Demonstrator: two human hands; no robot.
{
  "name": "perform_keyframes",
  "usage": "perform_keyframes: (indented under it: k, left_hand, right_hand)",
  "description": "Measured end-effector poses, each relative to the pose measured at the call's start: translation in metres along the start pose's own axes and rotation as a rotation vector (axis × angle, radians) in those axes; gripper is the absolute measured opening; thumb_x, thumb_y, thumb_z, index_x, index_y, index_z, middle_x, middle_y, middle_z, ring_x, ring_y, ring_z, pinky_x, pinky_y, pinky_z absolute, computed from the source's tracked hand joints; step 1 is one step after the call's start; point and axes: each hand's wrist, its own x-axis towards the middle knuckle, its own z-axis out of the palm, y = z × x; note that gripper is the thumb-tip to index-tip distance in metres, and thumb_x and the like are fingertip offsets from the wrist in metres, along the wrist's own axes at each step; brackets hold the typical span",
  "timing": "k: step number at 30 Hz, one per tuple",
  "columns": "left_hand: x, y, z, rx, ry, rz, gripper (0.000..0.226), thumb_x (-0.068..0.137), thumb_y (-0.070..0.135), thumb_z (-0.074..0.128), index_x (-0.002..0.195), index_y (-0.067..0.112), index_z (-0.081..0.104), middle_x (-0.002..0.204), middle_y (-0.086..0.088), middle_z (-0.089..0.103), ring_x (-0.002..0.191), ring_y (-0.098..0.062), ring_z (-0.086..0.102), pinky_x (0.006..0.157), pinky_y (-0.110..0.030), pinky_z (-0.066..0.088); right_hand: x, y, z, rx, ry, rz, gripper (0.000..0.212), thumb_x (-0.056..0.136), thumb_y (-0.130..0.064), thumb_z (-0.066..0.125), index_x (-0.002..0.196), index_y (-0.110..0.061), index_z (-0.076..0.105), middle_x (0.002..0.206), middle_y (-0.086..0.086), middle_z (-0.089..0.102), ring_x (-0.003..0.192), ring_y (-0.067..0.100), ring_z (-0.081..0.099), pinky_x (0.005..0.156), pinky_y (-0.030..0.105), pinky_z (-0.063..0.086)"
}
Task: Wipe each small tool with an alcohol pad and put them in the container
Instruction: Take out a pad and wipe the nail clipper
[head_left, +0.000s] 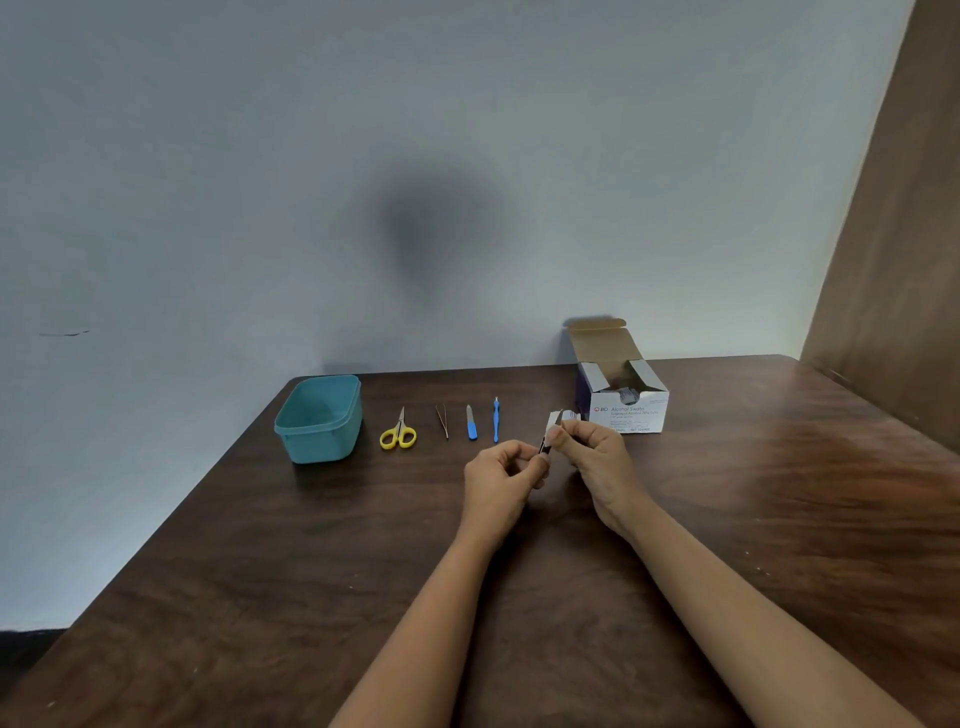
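My left hand (501, 475) pinches the lower end of a small dark metal tool (546, 441), held above the table. My right hand (597, 452) pinches a white alcohol pad (555, 420) around the tool's upper part. A row of tools lies on the table to the left: yellow-handled scissors (398, 434), thin tweezers (442, 421), a blue-handled nail file (470, 423) and a slim blue-handled tool (496, 418). The teal container (319, 418) stands at the far left of the row, with nothing visible inside.
An open box of alcohol swabs (626, 400) stands at the back right, just behind my right hand. The dark wooden table (519, 597) meets a grey wall at the back. A brown panel (893, 234) rises on the right.
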Motion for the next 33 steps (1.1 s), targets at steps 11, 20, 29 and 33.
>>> perform_keyframes:
  k: [11, 20, 29, 33]
  left_hand:
    - [0.0009, -0.0002, -0.0025, 0.031, 0.013, 0.006, 0.014, 0.085, 0.021, 0.070, 0.081, 0.008, 0.072, 0.071, -0.009, 0.070, 0.062, -0.003, 0.060, 0.066, -0.022, 0.053]
    - [0.0023, 0.0001, -0.0014, 0.003, -0.004, 0.001, 0.012, 0.084, 0.019, 0.071, 0.077, 0.009, 0.072, 0.060, 0.002, 0.065, 0.060, -0.005, 0.060, 0.066, -0.024, 0.052]
    - [0.0018, -0.0015, -0.0023, 0.032, 0.000, 0.014, 0.011, 0.084, 0.020, 0.071, 0.078, 0.010, 0.072, 0.063, -0.002, 0.065, 0.060, -0.003, 0.060, 0.066, -0.023, 0.054]
    - [0.0018, -0.0013, -0.0013, 0.034, -0.009, 0.011, 0.011, 0.084, 0.021, 0.071, 0.078, 0.012, 0.072, 0.064, -0.001, 0.066, 0.060, -0.003, 0.060, 0.067, -0.024, 0.053]
  right_hand:
    - [-0.0018, -0.0029, 0.0002, 0.048, 0.013, -0.008, 0.012, 0.083, -0.017, 0.070, 0.073, -0.011, 0.073, 0.069, 0.001, 0.065, 0.073, 0.010, 0.057, 0.072, 0.022, 0.048]
    - [0.0013, 0.0000, 0.0014, -0.047, 0.059, 0.003, 0.017, 0.088, -0.019, 0.065, 0.076, -0.009, 0.071, 0.070, 0.000, 0.066, 0.069, 0.001, 0.056, 0.071, 0.019, 0.044]
    - [-0.0004, -0.0015, 0.0001, 0.014, 0.026, 0.003, 0.011, 0.084, -0.015, 0.069, 0.075, -0.009, 0.073, 0.072, 0.005, 0.066, 0.075, 0.011, 0.059, 0.074, 0.023, 0.049]
    - [-0.0003, -0.0033, 0.0023, -0.002, 0.061, 0.005, 0.015, 0.085, -0.015, 0.069, 0.076, -0.002, 0.072, 0.066, 0.003, 0.064, 0.064, 0.002, 0.056, 0.064, 0.016, 0.046]
